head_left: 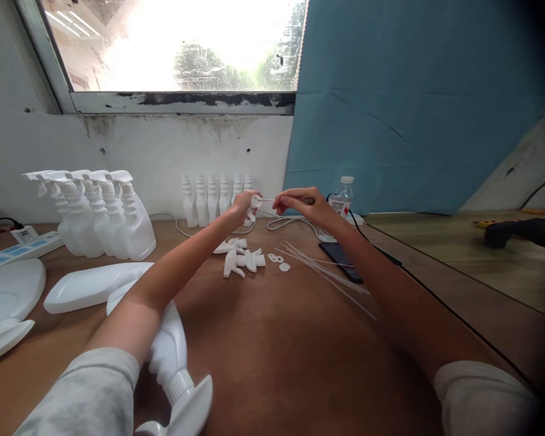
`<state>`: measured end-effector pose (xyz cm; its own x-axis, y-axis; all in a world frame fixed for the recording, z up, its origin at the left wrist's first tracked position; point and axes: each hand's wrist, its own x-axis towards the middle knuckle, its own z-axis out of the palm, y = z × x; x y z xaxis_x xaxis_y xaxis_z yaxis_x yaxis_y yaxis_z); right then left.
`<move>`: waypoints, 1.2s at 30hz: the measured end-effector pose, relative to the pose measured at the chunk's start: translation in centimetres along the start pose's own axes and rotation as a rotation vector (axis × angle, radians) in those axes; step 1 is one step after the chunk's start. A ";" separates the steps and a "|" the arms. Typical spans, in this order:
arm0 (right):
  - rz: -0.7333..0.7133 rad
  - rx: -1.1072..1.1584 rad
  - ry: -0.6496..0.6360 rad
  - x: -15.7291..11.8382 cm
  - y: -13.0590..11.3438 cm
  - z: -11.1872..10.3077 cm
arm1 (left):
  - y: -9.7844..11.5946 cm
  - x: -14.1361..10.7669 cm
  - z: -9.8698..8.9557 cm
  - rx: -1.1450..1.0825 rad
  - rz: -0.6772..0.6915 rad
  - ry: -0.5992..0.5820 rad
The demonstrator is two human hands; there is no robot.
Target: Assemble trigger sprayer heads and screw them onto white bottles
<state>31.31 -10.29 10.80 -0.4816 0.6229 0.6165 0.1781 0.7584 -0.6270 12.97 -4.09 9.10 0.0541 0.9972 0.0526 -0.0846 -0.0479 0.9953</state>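
My left hand (242, 204) grips a white trigger spray head (256, 201), its round opening turned to the right. In my right hand (302, 203) is a thin metal tool (267, 200) with a dark handle, possibly a screwdriver. Its tip reaches the opening of the spray head; how deep it sits I cannot tell. Below my hands, several white trigger spray heads (253, 260) lie on the brown table (272, 351). Beside them are several small white disc gaskets (284, 267). To the right lie several thin translucent tubes (318, 264).
Capped white spray bottles (138, 227) stand at left, with uncapped white bottles (212, 203) by the wall. Larger spray bottles (170, 345) lie near my left arm. A phone (340, 257), a clear water bottle (343, 197) and cables are on the right; a power strip (22, 251) is far left.
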 end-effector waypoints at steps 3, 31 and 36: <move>-0.029 -0.210 -0.001 0.1 -0.5 0.3 | -0.2 -0.1 0.3 0.010 0.046 0.060; 0.028 0.230 -0.052 0.3 1.7 0.2 | 1.1 -0.3 -1.2 0.008 -0.256 -0.422; -0.141 -0.050 -0.114 0.1 0.7 1.2 | 0.8 -0.2 -1.6 -0.028 -0.397 -0.500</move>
<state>30.38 -9.92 9.85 -0.5984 0.4857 0.6372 0.1429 0.8472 -0.5116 11.26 -4.24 9.73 0.5440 0.7905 -0.2814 0.0119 0.3281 0.9446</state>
